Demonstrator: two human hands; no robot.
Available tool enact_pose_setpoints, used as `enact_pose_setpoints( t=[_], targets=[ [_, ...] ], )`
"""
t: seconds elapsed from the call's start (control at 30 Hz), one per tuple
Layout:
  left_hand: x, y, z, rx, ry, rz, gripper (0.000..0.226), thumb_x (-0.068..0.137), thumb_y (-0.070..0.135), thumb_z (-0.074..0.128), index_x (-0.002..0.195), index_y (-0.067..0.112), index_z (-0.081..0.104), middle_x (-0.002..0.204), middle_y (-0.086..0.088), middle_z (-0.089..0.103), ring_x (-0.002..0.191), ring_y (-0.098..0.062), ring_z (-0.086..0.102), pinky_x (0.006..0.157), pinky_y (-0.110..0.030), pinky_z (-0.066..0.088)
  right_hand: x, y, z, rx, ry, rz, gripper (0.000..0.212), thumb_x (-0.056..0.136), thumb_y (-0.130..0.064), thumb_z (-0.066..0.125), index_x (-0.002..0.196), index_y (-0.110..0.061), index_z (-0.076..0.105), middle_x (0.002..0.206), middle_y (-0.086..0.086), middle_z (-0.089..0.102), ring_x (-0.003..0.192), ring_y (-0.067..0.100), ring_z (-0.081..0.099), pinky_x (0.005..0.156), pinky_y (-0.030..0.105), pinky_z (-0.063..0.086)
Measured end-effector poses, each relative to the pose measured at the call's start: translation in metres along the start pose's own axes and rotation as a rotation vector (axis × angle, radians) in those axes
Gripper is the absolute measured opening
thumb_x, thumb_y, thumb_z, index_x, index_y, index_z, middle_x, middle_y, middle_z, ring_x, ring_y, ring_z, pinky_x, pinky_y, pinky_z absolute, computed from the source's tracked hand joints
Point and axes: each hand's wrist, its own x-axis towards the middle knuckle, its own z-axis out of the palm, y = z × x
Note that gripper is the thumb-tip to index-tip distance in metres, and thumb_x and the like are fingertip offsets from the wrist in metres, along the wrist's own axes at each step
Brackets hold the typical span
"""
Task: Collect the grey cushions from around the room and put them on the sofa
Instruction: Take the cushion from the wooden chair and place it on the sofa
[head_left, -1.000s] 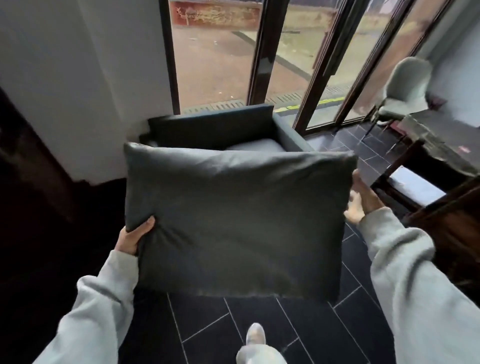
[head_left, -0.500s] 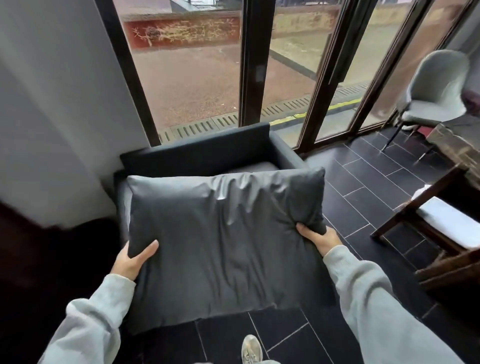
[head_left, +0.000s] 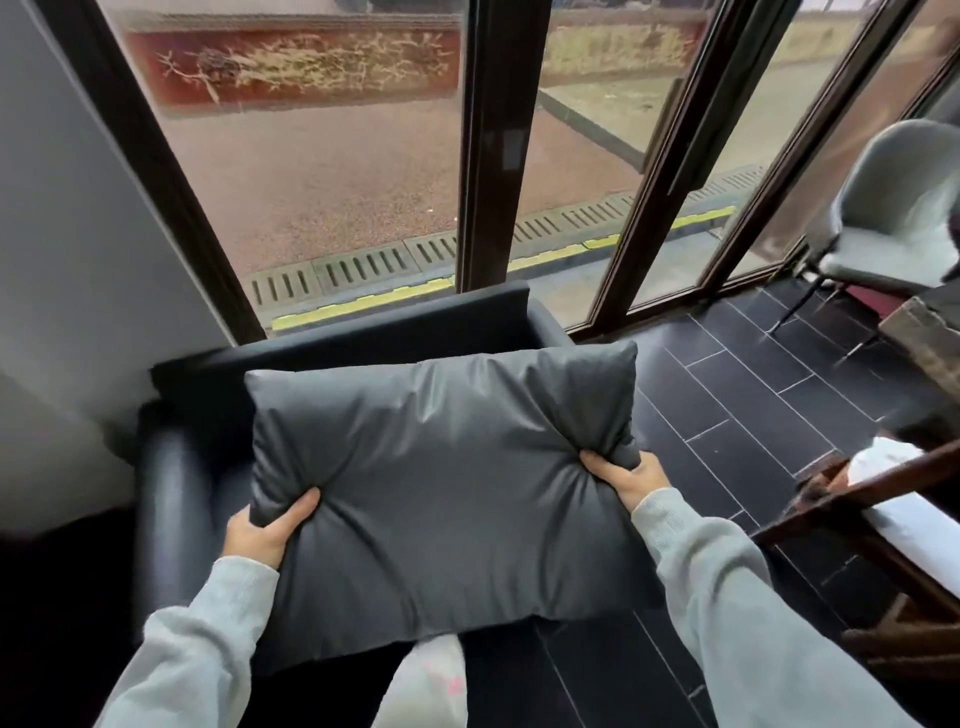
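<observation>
Both hands were on it: the grey cushion (head_left: 441, 483) was held up in front of the person, over the seat of the dark sofa (head_left: 171, 483), which stood against the tall windows (head_left: 332, 171) at the far side. The left hand (head_left: 265, 535) was closed on the cushion's near-left corner, thumb pressed into the front face so the fabric dimpled around it. The right hand (head_left: 626, 475) was clenched on the near-right edge, bunching the cover into a fold at the fingers. Pale grey sleeves ran back from both wrists toward the near edge of the view. The cushion's far edge sat level with the sofa's backrest, hiding the seat below; whether it touched the seat, I could not tell. Off to the right, dark floor tiles (head_left: 737, 415), a pale chair (head_left: 893, 218) in the far corner, and a wooden frame with a white pad (head_left: 914, 514) nearer in
</observation>
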Motion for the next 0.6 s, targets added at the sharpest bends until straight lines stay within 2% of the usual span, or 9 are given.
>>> enact_pose_setpoints(
  t=[0.1, 0.17, 0.23, 0.3, 0.37, 0.4, 0.43, 0.5, 0.6],
  targets=[
    [0.054, 0.026, 0.036, 0.001, -0.038, -0.012, 0.022, 0.077, 0.027, 0.088, 0.087, 0.019, 0.070, 0.090, 0.001, 0.074, 0.088, -0.020, 0.068, 0.087, -0.031, 0.048, 0.057, -0.035, 0.005, -0.015, 0.038, 0.025, 0.026, 0.078, -0.040, 0.089, 0.077, -0.017, 0.077, 0.075, -0.003, 0.076, 0.083, 0.023, 0.072, 0.079, 0.032, 0.051],
    [0.085, 0.042, 0.052, -0.011, -0.060, -0.033, 0.025, 0.074, 0.029, 0.090, 0.087, 0.021, 0.071, 0.087, 0.007, 0.075, 0.090, -0.015, 0.069, 0.082, -0.029, 0.049, 0.086, -0.064, 0.003, -0.019, 0.019, 0.043, 0.037, 0.070, -0.050, 0.091, 0.082, -0.017, 0.078, 0.078, -0.004, 0.078, 0.084, 0.021, 0.073, 0.079, 0.031, 0.052],
    [0.115, 0.059, 0.066, -0.032, -0.111, -0.051, 0.037, 0.064, 0.031, 0.096, 0.091, 0.018, 0.074, 0.085, 0.004, 0.079, 0.092, -0.019, 0.073, 0.082, -0.030, 0.052, 0.115, -0.095, -0.001, 0.014, -0.007, 0.031, 0.054, 0.056, -0.057, 0.091, 0.090, -0.018, 0.079, 0.084, -0.005, 0.081, 0.085, 0.017, 0.075, 0.080, 0.031, 0.055],
    [0.143, 0.077, 0.079, -0.049, -0.167, -0.039, 0.061, 0.050, 0.037, 0.097, 0.102, 0.013, 0.075, 0.096, 0.000, 0.080, 0.097, -0.024, 0.075, 0.090, -0.037, 0.054, 0.144, -0.122, -0.003, 0.066, -0.034, -0.031, 0.052, 0.063, -0.044, 0.093, 0.104, -0.017, 0.077, 0.099, -0.002, 0.081, 0.095, 0.017, 0.075, 0.086, 0.031, 0.057],
    [0.170, 0.089, 0.093, -0.054, -0.184, 0.006, 0.085, 0.045, 0.035, 0.097, 0.123, 0.017, 0.069, 0.111, 0.003, 0.078, 0.104, -0.018, 0.073, 0.093, -0.036, 0.055, 0.174, -0.141, -0.002, 0.108, -0.073, -0.084, 0.050, 0.073, -0.020, 0.092, 0.118, -0.016, 0.070, 0.109, -0.003, 0.079, 0.101, 0.012, 0.074, 0.086, 0.025, 0.057],
    [0.181, 0.093, 0.100, -0.056, -0.189, 0.020, 0.093, 0.044, 0.033, 0.097, 0.130, 0.023, 0.064, 0.115, 0.007, 0.077, 0.107, -0.013, 0.072, 0.092, -0.033, 0.055, 0.189, -0.149, 0.000, 0.119, -0.084, -0.093, 0.051, 0.074, -0.018, 0.090, 0.120, -0.018, 0.068, 0.109, -0.005, 0.079, 0.100, 0.008, 0.074, 0.083, 0.021, 0.056],
    [0.190, 0.096, 0.107, -0.054, -0.199, 0.025, 0.094, 0.044, 0.032, 0.098, 0.131, 0.030, 0.062, 0.118, 0.010, 0.075, 0.108, -0.010, 0.072, 0.091, -0.031, 0.055, 0.206, -0.155, 0.003, 0.106, -0.079, -0.092, 0.049, 0.076, -0.020, 0.090, 0.119, -0.021, 0.068, 0.109, -0.006, 0.079, 0.100, 0.007, 0.073, 0.083, 0.020, 0.056],
    [0.207, 0.101, 0.125, -0.057, -0.209, 0.013, 0.081, 0.046, 0.035, 0.097, 0.121, 0.038, 0.066, 0.118, 0.009, 0.075, 0.110, -0.012, 0.071, 0.095, -0.034, 0.053, 0.239, -0.163, 0.011, 0.065, -0.072, -0.081, 0.036, 0.083, -0.025, 0.086, 0.114, -0.024, 0.069, 0.110, -0.007, 0.077, 0.102, 0.007, 0.072, 0.089, 0.024, 0.053],
    [0.235, 0.101, 0.157, -0.115, -0.162, -0.038, 0.067, 0.056, 0.043, 0.093, 0.118, 0.034, 0.068, 0.120, 0.002, 0.075, 0.115, -0.021, 0.069, 0.103, -0.044, 0.050, 0.298, -0.167, 0.023, 0.002, -0.068, -0.040, 0.028, 0.084, -0.037, 0.084, 0.106, -0.026, 0.071, 0.106, -0.006, 0.076, 0.100, 0.013, 0.071, 0.095, 0.032, 0.053]
  ],
)
